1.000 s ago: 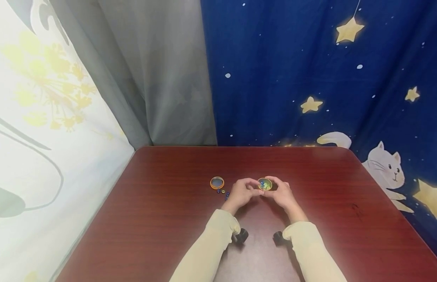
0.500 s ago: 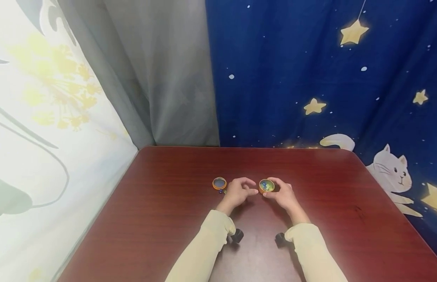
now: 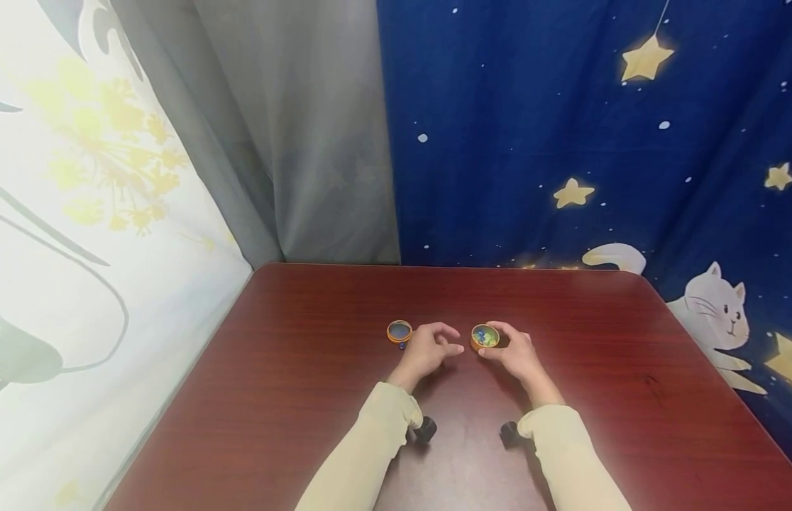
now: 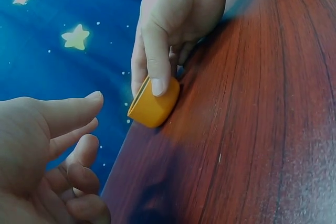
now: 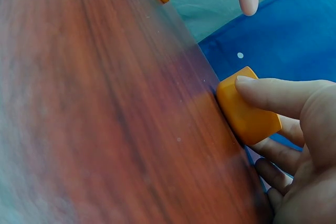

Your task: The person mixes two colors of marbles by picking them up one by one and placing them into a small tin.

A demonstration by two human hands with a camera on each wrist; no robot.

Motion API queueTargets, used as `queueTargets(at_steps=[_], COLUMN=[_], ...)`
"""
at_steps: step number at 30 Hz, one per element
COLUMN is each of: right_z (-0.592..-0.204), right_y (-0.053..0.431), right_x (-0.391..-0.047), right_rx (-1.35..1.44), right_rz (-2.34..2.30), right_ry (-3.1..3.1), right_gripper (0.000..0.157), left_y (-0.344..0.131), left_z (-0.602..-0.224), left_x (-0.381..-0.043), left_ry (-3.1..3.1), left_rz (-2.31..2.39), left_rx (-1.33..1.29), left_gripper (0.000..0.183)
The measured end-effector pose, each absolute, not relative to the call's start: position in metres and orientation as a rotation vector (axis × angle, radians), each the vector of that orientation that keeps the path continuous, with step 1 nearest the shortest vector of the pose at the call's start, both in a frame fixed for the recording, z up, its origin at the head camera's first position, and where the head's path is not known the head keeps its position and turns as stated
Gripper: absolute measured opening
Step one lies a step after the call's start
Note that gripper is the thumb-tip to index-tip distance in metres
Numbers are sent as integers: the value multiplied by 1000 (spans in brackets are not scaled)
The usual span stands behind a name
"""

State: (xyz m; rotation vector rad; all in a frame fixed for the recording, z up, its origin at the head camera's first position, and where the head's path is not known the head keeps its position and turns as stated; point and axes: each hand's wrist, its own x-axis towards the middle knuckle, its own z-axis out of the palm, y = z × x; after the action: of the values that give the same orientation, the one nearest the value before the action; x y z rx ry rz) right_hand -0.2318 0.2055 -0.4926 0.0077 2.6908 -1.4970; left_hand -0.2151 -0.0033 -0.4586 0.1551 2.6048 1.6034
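My right hand [image 3: 519,356] grips a small round orange container [image 3: 477,345] by its side, thumb on the near wall and fingers behind. Small blue and yellow-green pieces [image 3: 485,336] lie inside it. In the right wrist view the container [image 5: 247,111] sits low against the tabletop. To its left my left hand [image 3: 423,353] hovers with relaxed, slightly bent fingers, apart from the container and holding nothing. In the left wrist view the left hand [image 4: 47,150] shows a gap between thumb and fingers.
A round orange-rimmed lid-like piece [image 3: 399,331] lies left of my left hand on the dark red table [image 3: 294,397]. Close to it is a small shiny blue piece [image 3: 402,345]. Curtains [image 3: 473,142] hang behind the table's far edge.
My left hand has let go of the container's edge and moved left, partly covering the small pieces near the orange-rimmed piece. My right hand keeps its grip on the container.
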Motion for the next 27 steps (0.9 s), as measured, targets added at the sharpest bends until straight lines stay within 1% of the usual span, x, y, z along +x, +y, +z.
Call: queueTargets(at_steps=[3, 10, 27], right_z=[-493, -494, -497], right_y=[205, 205, 206], right_x=[-232, -231, -235], right_rx=[1, 10, -9], right_rz=[-1489, -1483, -1496], right_ry=[2692, 2682, 2696], right_gripper=[63, 63, 63], left_y=[-7, -18, -46], left_z=[-458, -458, -462], left_x=[-214, -212, -211], left_ry=[2616, 2647, 2707], left_rz=[1581, 1552, 1474], left_rx=[152, 123, 194], left_gripper=[24, 23, 26])
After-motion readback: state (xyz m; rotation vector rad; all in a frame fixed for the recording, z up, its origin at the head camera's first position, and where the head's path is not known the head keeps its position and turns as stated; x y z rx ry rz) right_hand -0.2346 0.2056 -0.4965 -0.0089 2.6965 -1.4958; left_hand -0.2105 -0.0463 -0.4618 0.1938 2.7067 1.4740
